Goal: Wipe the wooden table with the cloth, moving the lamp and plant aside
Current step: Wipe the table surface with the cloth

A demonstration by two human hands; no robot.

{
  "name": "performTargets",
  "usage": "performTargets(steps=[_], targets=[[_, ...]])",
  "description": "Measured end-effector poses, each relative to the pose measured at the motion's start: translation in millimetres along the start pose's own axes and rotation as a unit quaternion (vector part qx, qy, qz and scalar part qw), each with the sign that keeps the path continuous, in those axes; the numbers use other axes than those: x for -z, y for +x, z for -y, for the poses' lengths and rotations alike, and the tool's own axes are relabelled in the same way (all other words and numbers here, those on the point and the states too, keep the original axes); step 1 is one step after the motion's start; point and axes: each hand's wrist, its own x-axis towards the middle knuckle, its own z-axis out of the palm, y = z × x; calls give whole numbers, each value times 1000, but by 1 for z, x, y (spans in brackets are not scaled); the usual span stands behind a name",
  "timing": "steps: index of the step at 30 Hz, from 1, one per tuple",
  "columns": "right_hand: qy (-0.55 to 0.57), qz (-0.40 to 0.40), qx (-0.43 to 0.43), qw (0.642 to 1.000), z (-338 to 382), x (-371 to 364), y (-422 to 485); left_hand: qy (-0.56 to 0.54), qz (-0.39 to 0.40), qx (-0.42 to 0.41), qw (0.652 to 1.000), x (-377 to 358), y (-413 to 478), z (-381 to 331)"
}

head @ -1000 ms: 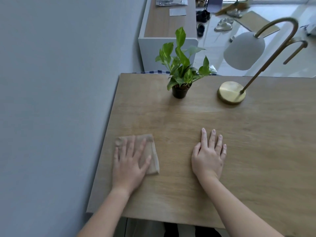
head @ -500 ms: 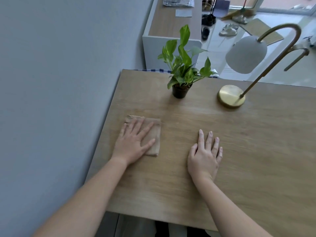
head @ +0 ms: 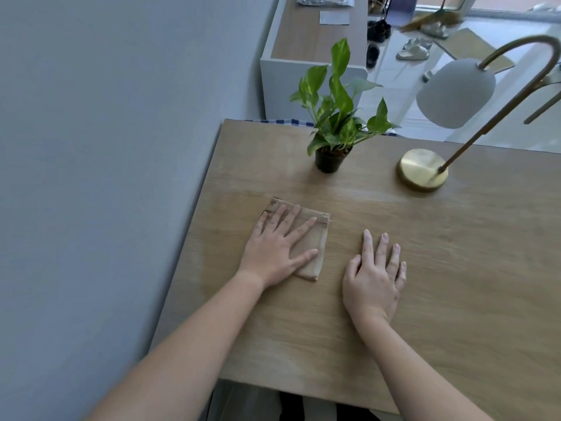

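Head view: left hand (head: 273, 250) flat on cloth (head: 315, 238); right hand (head: 375, 278) on table (head: 455, 268).

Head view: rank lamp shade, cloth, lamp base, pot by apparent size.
1. Shade and cloth: they look alike. The cloth lies partly under the left hand and the shade is farther off, so I won't rank them.
2. Base.
3. Pot, smallest.

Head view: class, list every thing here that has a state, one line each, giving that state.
Folded beige cloth, flat on the wooden table, under the left hand.
Left hand, open, pressing the cloth.
Right hand, open, flat on bare table.
Green potted plant, upright, untouched.
Brass lamp with white shade, standing, untouched.
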Motion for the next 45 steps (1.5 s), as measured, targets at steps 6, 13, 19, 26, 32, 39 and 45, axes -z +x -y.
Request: performTargets(steps=[6, 13, 19, 26, 32, 39, 45], targets=[[-2, -15, -1, 1000, 0, -2, 1, -17, -19, 108, 994, 29, 19, 107], [-6, -22, -3, 1000, 1, -3, -2, -1, -52, 149, 987, 4, -27, 95], [-10, -13, -9, 1000, 2, 2, 1, -38, -63, 170, 983, -16, -101, 66], [-19, -12, -9, 1000, 6, 1, -1, -34, -85, 253, 963, -14, -49, 52], [-23, -29, -10, 999, 5, -6, 3, -58, -58, 264, 961, 28, 60, 97], [-18, -39, -11, 999, 5, -7, 3, -13, -24, 53, 998, 9, 47, 4], [-14, -38, -13, 999, 6, -6, 3, -28, -56, 165, 984, 25, 43, 90]])
